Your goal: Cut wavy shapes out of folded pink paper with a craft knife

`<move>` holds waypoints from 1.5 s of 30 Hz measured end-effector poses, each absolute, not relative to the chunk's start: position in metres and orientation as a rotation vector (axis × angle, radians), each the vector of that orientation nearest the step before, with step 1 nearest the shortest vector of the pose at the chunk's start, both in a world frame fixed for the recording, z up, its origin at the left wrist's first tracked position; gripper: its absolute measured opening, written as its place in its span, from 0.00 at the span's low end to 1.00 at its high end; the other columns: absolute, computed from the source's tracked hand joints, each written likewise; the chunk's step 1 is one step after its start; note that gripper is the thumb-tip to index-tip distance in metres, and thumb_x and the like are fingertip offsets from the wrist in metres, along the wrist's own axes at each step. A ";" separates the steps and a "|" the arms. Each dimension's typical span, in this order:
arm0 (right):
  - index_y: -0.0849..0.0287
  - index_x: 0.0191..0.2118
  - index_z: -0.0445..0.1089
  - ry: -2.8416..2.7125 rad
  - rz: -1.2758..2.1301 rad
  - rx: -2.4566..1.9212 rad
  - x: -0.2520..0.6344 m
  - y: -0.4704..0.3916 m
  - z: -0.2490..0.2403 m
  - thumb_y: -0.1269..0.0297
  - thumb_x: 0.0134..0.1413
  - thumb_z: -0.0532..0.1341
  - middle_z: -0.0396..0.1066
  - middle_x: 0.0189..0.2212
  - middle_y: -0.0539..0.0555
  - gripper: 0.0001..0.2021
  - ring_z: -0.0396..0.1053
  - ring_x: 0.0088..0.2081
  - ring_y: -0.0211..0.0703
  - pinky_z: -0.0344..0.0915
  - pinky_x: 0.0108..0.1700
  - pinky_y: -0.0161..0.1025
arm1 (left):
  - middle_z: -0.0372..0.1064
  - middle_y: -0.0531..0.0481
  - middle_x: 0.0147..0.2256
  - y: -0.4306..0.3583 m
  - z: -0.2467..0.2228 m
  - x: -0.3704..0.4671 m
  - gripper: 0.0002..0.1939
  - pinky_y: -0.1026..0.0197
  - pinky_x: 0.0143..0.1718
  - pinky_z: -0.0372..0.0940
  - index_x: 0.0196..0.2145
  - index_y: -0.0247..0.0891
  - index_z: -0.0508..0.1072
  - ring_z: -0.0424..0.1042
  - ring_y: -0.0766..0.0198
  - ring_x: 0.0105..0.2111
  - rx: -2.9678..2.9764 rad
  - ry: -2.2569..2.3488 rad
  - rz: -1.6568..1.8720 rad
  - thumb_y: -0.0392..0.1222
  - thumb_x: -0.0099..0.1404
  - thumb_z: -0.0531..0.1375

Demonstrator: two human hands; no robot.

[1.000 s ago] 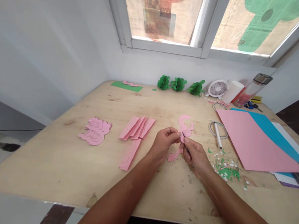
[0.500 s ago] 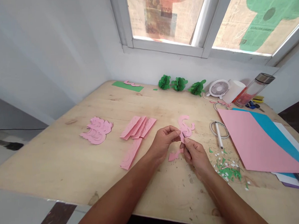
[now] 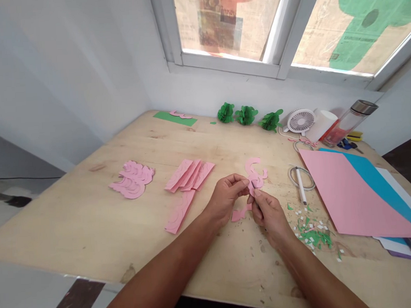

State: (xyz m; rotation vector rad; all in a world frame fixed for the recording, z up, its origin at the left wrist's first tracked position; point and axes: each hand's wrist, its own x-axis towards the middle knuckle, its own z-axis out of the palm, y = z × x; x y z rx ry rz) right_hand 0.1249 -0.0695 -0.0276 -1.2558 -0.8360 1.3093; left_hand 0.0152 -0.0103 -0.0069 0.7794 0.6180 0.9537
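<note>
Near the middle of the table, my left hand [image 3: 228,193] pinches a small piece of pink paper [image 3: 252,188]. My right hand [image 3: 268,210] is closed around a thin dark tool, probably scissors, whose tip lies against that paper; most of the tool is hidden by the fingers. Curved pink offcuts [image 3: 252,163] lie just beyond the hands, and another pink scrap [image 3: 239,214] is between the wrists. Left of my left hand are folded pink strips [image 3: 181,210] with drawn curves. Farther left sits a pile of scalloped pink cutouts [image 3: 136,178].
Three green paper shapes [image 3: 246,115] stand by the wall, beside a white fan [image 3: 300,121] and a bottle [image 3: 348,124]. At right are coloured sheets [image 3: 352,192], a white pen [image 3: 301,185] and green and white scraps [image 3: 315,238]. A green sheet [image 3: 176,119] lies at the back left.
The dark tool's tip has shifted slightly against the pink paper. Both hands stay in nearly the same place.
</note>
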 end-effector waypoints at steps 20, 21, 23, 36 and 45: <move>0.61 0.24 0.64 -0.818 1.300 -1.284 0.125 -0.068 -0.028 0.48 0.50 0.58 0.48 0.08 0.40 0.19 0.39 0.12 0.28 0.34 0.15 0.31 | 0.65 0.54 0.21 -0.011 -0.007 0.016 0.07 0.62 0.31 0.60 0.21 0.34 0.69 0.63 0.70 0.23 0.751 0.630 0.968 0.38 0.50 0.64; 0.61 0.24 0.64 -0.817 1.296 -1.283 0.125 -0.068 -0.028 0.48 0.50 0.58 0.48 0.08 0.40 0.19 0.39 0.12 0.28 0.34 0.15 0.31 | 0.64 0.54 0.21 -0.011 -0.007 0.016 0.07 0.63 0.31 0.60 0.21 0.34 0.69 0.63 0.70 0.23 0.749 0.627 0.970 0.38 0.50 0.64; 0.61 0.24 0.64 -0.813 1.292 -1.285 0.125 -0.068 -0.028 0.48 0.50 0.58 0.48 0.09 0.40 0.19 0.40 0.12 0.27 0.35 0.15 0.31 | 0.64 0.53 0.21 -0.011 -0.008 0.016 0.07 0.63 0.31 0.60 0.21 0.34 0.69 0.63 0.70 0.23 0.749 0.624 0.974 0.38 0.50 0.64; 0.61 0.25 0.63 -0.807 1.288 -1.297 0.124 -0.068 -0.026 0.48 0.51 0.57 0.48 0.09 0.40 0.19 0.40 0.12 0.27 0.35 0.15 0.30 | 0.65 0.52 0.21 -0.011 -0.010 0.017 0.08 0.61 0.30 0.61 0.21 0.34 0.68 0.63 0.69 0.22 0.752 0.629 0.958 0.40 0.50 0.63; 0.60 0.24 0.63 -0.807 1.276 -1.299 0.124 -0.068 -0.027 0.47 0.50 0.58 0.48 0.09 0.40 0.19 0.40 0.12 0.28 0.36 0.15 0.30 | 0.65 0.52 0.21 -0.011 -0.010 0.018 0.08 0.61 0.31 0.61 0.22 0.34 0.68 0.64 0.69 0.23 0.745 0.637 0.961 0.40 0.50 0.64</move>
